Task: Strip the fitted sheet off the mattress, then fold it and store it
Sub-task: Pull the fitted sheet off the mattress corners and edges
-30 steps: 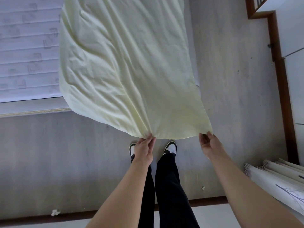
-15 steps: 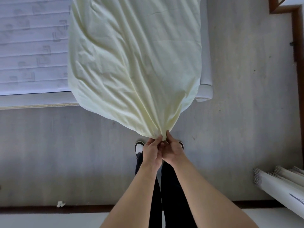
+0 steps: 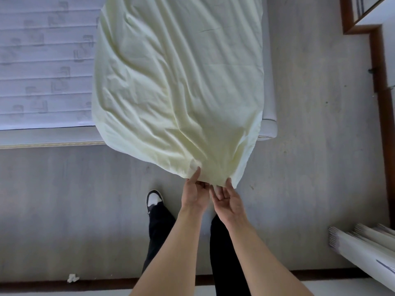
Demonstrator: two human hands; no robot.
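The pale yellow fitted sheet (image 3: 177,82) lies stretched over the right part of the bare white mattress (image 3: 42,60) and hangs past its near edge. Its near end is gathered into a bunch above the floor. My left hand (image 3: 195,194) pinches that bunched edge between thumb and fingers. My right hand (image 3: 227,198) sits just beside it, palm turned up and fingers loosely spread, fingertips touching the sheet's lower hem. My legs in black trousers and one black-and-white shoe (image 3: 154,199) show below the hands.
Grey floor (image 3: 64,210) runs between the mattress and a dark wooden skirting (image 3: 42,284) behind me. Rolled white papers (image 3: 363,248) lie at the lower right. A wooden door frame (image 3: 382,103) stands on the right. A crumpled scrap (image 3: 73,278) lies near the skirting.
My hands came together from about a sheet-width apart, joining the two held corners into one bunch. My right hand has since loosened and turned palm up beside the left.
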